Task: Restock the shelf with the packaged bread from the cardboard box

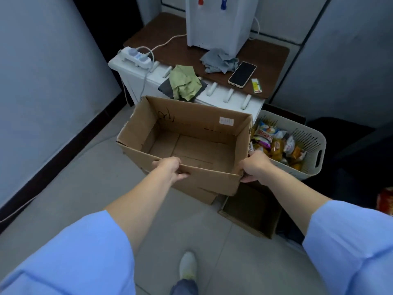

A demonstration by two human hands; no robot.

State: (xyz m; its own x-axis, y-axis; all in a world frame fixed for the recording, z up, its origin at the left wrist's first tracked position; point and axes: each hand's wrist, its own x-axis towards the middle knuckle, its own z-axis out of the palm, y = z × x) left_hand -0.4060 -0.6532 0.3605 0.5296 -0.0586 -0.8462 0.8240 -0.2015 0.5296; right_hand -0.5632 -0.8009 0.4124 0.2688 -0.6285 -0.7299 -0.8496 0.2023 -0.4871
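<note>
**Both hands grip the near rim of an emptied cardboard box**

Both hands hold the near wall of the cardboard box in the head view. The left hand grasps the rim near its middle, thumb on the outer face and fingers hooked over the edge, so their tips are hidden inside. The right hand clamps the near right corner, thumb below and fingers wrapped around the corner, partly hidden behind the cardboard. Blue sleeves cover both upper forearms and are cut off by the bottom edge.

The box is open at the top and its visible floor is bare; nothing lies inside. Whether it rests on something or is lifted is hard to tell, since its underside is hidden.

Packaged bread fills a pale plastic basket just right of the box, its left part hidden behind the box wall. The wrappers' print is too small to read.

Behind the box stands a white cabinet with a green cloth and a power strip on it. A brown tabletop beyond carries a water dispenser, cut off at the top, a grey rag and a phone. A second, darker carton sits on the floor below the right hand. One shoe shows at the bottom.
</note>
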